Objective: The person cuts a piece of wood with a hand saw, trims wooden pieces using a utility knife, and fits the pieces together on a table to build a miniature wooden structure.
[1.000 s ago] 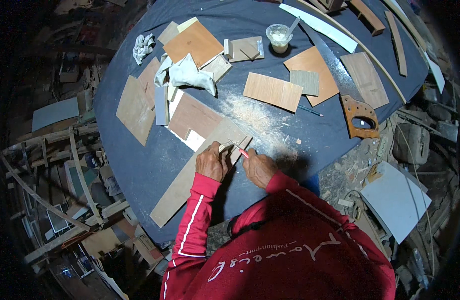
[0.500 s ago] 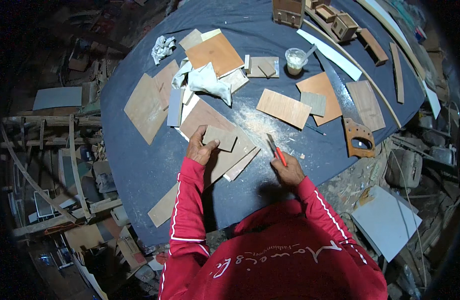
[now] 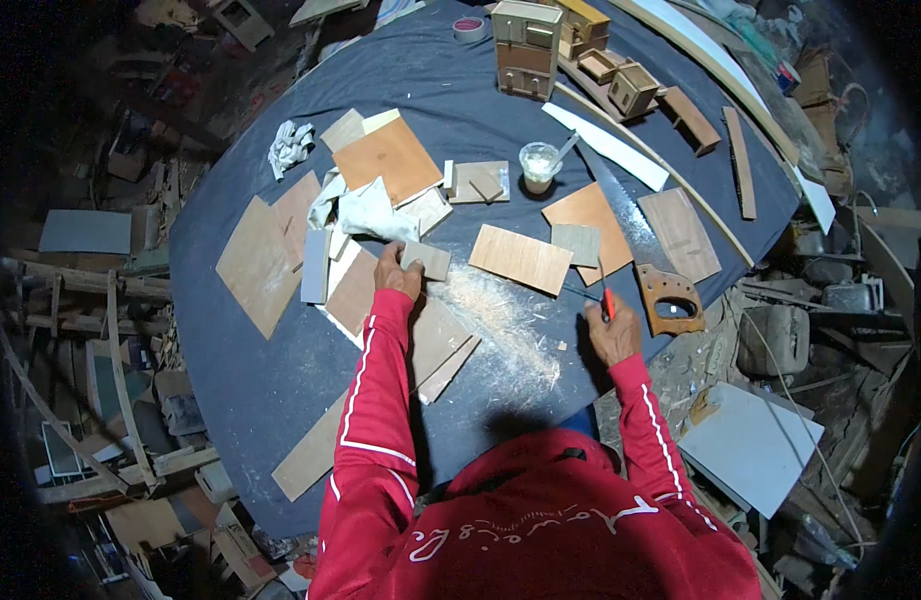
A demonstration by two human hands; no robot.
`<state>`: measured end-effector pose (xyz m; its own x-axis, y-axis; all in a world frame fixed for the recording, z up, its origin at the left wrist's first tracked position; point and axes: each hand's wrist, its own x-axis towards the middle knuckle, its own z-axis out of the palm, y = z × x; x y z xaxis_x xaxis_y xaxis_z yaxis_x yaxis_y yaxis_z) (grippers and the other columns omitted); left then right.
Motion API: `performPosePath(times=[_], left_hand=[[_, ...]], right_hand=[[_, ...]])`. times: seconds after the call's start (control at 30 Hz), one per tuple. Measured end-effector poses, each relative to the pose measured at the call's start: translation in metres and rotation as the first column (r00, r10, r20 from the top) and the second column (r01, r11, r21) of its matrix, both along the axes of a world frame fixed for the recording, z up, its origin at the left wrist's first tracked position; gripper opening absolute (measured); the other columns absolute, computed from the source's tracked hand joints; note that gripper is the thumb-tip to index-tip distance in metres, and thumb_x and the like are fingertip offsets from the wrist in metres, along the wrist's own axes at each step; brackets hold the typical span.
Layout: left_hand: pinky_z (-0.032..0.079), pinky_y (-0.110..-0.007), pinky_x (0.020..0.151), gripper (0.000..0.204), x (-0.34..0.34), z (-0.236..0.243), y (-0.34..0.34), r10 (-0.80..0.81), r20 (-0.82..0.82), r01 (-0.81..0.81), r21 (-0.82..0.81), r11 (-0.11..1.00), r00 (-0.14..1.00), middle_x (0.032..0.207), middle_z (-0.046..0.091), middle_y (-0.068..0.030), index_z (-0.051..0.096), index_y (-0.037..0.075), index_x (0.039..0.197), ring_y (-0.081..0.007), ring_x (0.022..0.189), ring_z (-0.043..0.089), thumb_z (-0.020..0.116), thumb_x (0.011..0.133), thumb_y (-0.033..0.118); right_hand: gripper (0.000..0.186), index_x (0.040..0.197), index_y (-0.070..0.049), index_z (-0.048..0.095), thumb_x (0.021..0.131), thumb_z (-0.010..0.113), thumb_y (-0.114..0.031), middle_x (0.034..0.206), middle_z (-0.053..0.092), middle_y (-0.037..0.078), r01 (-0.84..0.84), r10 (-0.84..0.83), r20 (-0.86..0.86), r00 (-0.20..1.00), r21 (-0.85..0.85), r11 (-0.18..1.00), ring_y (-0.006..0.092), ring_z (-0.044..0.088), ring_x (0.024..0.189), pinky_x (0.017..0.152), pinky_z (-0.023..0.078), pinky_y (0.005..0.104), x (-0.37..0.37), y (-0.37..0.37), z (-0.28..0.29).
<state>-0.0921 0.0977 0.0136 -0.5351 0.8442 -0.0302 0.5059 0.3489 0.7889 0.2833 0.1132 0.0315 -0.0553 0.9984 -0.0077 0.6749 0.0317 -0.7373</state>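
My left hand (image 3: 399,272) grips a small rectangular wooden piece (image 3: 431,260), just below the crumpled white cloth (image 3: 376,210) and over stacked boards (image 3: 443,348). My right hand (image 3: 614,330) holds a red-handled blade tool (image 3: 608,303) upright, left of the wooden-handled handsaw (image 3: 671,300). A light wood panel (image 3: 519,258) and a grey-green square (image 3: 574,243) on an orange board (image 3: 606,215) lie ahead of it. Pale sawdust (image 3: 501,330) is scattered between my hands.
The dark cloth-covered table (image 3: 231,400) also bears a plastic cup (image 3: 539,170), curved strips (image 3: 611,150), small wooden furniture pieces (image 3: 526,55) and a tape roll (image 3: 469,30). Scrap wood and frames (image 3: 121,370) lie off its left; a white board (image 3: 751,445) sits off its right.
My left hand has moved forward with a small wooden piece in it, off the long board where both hands were. My right hand has moved rightward and stayed on the red tool.
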Motion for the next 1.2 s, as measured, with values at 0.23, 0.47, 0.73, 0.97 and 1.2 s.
performPosePath(times=[0.23,0.47,0.73,0.97,1.2], left_hand=[[0.037,-0.046,0.101,0.043,0.037,0.032,-0.003,0.034,-0.576,0.03,0.1,0.995,0.817,0.119,0.05,-0.0237,0.059,0.001,0.114,-0.0414,0.112,0.049,0.067,0.072,0.005],[0.04,-0.044,0.099,0.034,0.067,0.033,-0.025,-0.147,-0.222,0.171,0.094,0.981,0.964,0.119,0.05,-0.0235,0.06,-0.001,0.107,-0.0417,0.112,0.05,0.065,0.074,0.005],[0.042,-0.043,0.098,0.031,0.108,0.05,-0.027,-0.187,-0.245,0.24,0.206,0.949,0.951,0.118,0.052,-0.0226,0.062,-0.003,0.103,-0.0397,0.11,0.051,0.064,0.073,0.0],[0.044,-0.041,0.097,0.034,0.132,0.073,-0.022,-0.243,-0.221,0.291,0.219,0.931,0.945,0.119,0.054,-0.0219,0.061,-0.001,0.108,-0.0387,0.111,0.054,0.066,0.075,0.002],[0.045,-0.041,0.094,0.037,0.143,0.111,-0.038,-0.359,-0.105,0.374,0.237,0.897,0.927,0.113,0.058,-0.0204,0.06,0.0,0.114,-0.0355,0.109,0.058,0.069,0.08,0.01]], right_hand=[[0.064,0.126,-0.005,0.053,0.074,0.077,-0.033,0.1,0.065,0.024,-0.047,0.046,0.218,0.975,0.0,0.999,0.0453,0.064,0.088,0.078,0.051,0.0501,0.008,0.08,0.016],[0.085,0.13,-0.009,0.047,0.06,0.089,-0.031,0.124,0.047,0.02,-0.308,0.337,0.391,0.856,-0.137,0.941,0.0395,0.057,0.109,0.091,0.05,0.0477,0.006,0.122,0.001],[0.057,0.105,-0.003,0.049,0.062,0.085,-0.014,0.094,0.057,0.014,-0.162,0.136,-0.233,0.963,-0.097,0.982,0.0283,0.058,0.094,0.083,0.048,0.0372,0.013,0.121,-0.011],[0.032,0.097,-0.004,0.052,0.075,0.073,-0.013,0.081,0.055,0.01,0.019,0.016,-0.278,0.961,0.125,0.992,0.0224,0.052,0.075,0.072,0.046,0.0368,0.008,0.096,0.011],[0.031,0.1,-0.005,0.053,0.078,0.075,-0.007,0.093,0.065,0.007,-0.258,0.225,-0.556,0.8,0.02,0.966,0.0149,0.059,0.087,0.08,0.048,0.032,-0.03,0.026,0.044]])
